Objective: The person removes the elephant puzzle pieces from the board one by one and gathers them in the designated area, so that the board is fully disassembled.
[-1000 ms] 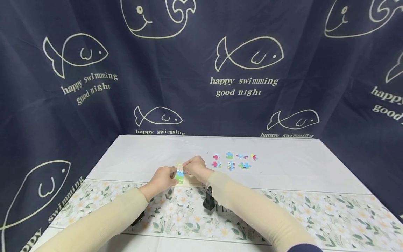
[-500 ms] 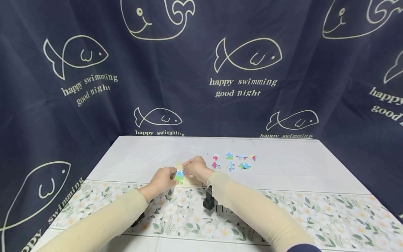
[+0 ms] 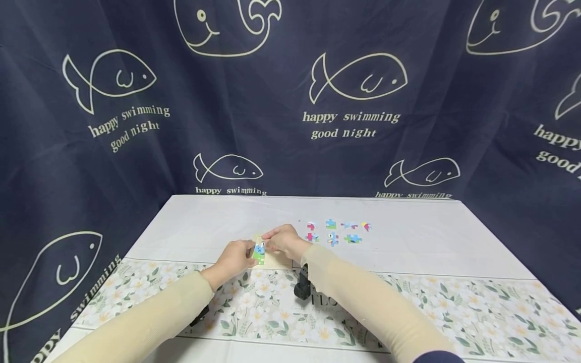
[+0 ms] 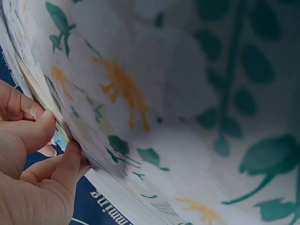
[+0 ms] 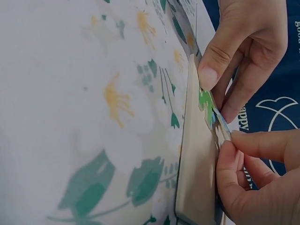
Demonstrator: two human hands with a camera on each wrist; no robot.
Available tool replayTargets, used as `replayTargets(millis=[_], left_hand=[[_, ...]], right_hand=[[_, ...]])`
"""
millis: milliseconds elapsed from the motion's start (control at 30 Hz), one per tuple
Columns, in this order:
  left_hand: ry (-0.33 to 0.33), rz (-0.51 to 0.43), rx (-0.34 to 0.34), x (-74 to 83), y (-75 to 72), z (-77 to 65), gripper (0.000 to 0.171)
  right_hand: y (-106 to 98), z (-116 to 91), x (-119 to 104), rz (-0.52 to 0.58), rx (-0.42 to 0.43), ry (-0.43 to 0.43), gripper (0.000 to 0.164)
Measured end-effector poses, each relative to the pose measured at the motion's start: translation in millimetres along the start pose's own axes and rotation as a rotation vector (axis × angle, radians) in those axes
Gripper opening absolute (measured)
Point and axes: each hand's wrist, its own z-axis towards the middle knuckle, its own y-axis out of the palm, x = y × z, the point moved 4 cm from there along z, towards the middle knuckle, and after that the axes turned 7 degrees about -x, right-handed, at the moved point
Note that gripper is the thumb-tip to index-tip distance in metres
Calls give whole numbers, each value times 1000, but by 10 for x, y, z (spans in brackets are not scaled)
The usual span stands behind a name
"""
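Observation:
A shallow pale wooden puzzle board [image 3: 278,260] lies on the cloth in front of me. Along its left side sit joined blue and green jigsaw pieces [image 3: 258,258]. My left hand [image 3: 231,259] grips that side, and in the right wrist view its thumb [image 5: 209,77] presses near a green piece [image 5: 205,105]. Over the board, my right hand [image 3: 283,239] pinches a jigsaw piece [image 5: 225,127] between thumb and index finger, against the blue part of the picture. Fingers hide most of this piece.
Several loose jigsaw pieces [image 3: 333,239] lie in two rows right of the board. A floral strip [image 3: 345,322] crosses the white table covering [image 3: 218,217]. Behind the table hangs a dark blue curtain [image 3: 281,136] with fish drawings.
My right hand and wrist have shifted very slightly right and up, still pinching the piece over the board. My left hand stays in place. The loose pieces have not moved.

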Motion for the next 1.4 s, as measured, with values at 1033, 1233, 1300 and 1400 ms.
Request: replayTargets(millis=[1033,1233,1300,1400], left_hand=[[39,6,-22,16,13,-27,31],[38,6,-23,21,1,-21,31],[39,5,-27,24,-2,-28,30],[37,6,-24,25,-14,-35,27]], right_hand=[[-471,-75,19,135,11,-50,25],[-657,-133,33,152,38,-42,30],[-705,-129,52,150,45,-37,30],[-763,-122,64,149,47,-46,30]])
